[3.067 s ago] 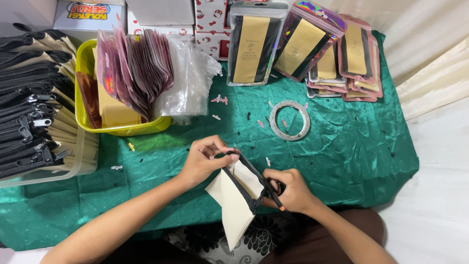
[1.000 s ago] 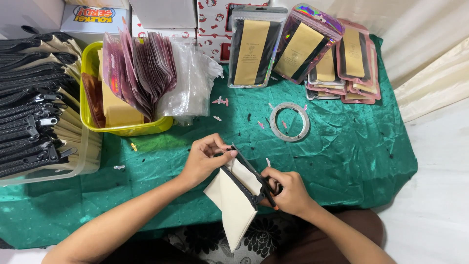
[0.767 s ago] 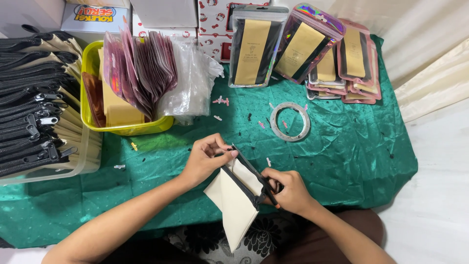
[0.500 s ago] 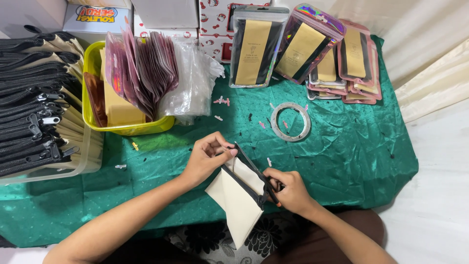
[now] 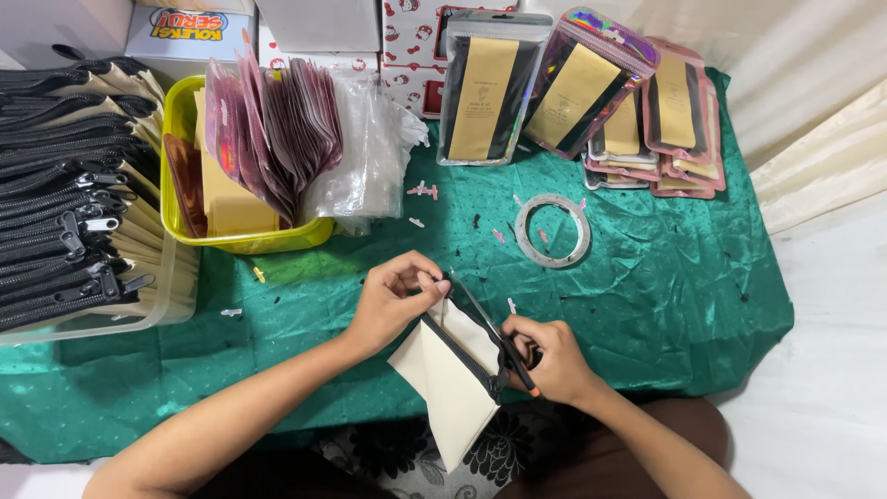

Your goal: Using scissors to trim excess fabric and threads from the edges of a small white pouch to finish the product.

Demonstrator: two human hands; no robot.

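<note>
The left hand (image 5: 393, 300) pinches the top corner of the cream zip pouch (image 5: 453, 374) above the tabletop (image 5: 647, 277) edge. The right hand (image 5: 545, 356) grips scissors (image 5: 490, 323), blades at that corner. Trimming appears underway; the next cut needs a taut corner.

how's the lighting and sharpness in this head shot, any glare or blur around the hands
Head view: soft, even light with only faint shadows under the hands; shiny highlights on the green satin cloth and glare on the clear bags; left hand, right hand, cream pouch and scissors look sharp, with no motion blur; edges show mild wide-angle stretch.
</note>
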